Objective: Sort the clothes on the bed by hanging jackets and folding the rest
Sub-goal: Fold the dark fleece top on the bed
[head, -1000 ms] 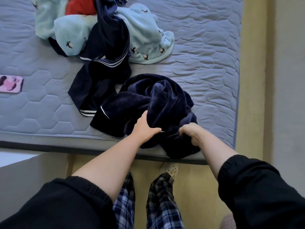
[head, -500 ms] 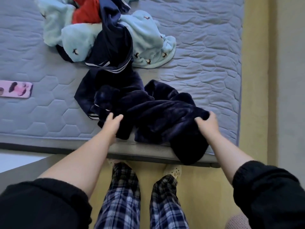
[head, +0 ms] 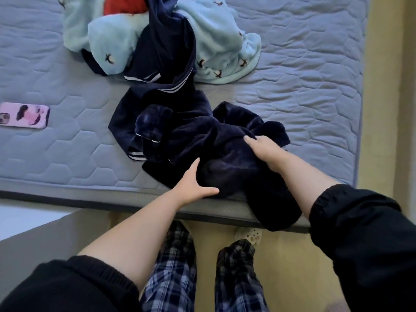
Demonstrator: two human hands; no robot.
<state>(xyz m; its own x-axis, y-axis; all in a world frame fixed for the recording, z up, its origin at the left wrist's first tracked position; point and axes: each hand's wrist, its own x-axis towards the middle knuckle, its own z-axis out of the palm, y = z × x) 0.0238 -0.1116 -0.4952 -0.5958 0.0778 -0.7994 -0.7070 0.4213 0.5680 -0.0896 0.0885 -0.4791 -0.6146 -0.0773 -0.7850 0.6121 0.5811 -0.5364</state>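
Change: half a second ago the hands were spread wide at the two ends of the navy plush garment [head: 202,143]; now both have closed in on its middle, near the edge of the bed [head: 304,97].
Garment: it is crumpled as before, not laid flat, with one dark end hanging over the bed's front edge.
Meaning for the task: the person seems to be hunting for a hem or collar to work out the garment's shape. Neither folding nor hanging has started on it, and whether it is a jacket cannot be told yet.
Left hand [head: 193,185]: open, with the fingers fairly straight and reaching up the cloth and the thumb splayed along the lower side. It presses against a rounded bunch of the fabric and does not pinch it.
Right hand [head: 263,152]: lying on top of the garment with its fingers bent over a ridge of cloth, apparently gripping it.
Rest of the pile: a pale blue fleece [head: 225,46], a red garment [head: 121,4] and a navy striped-trim piece [head: 162,48] lie heaped farther up the bed, unsorted.
Phone [head: 23,115]: on the mattress to the left, well apart from the clothes.
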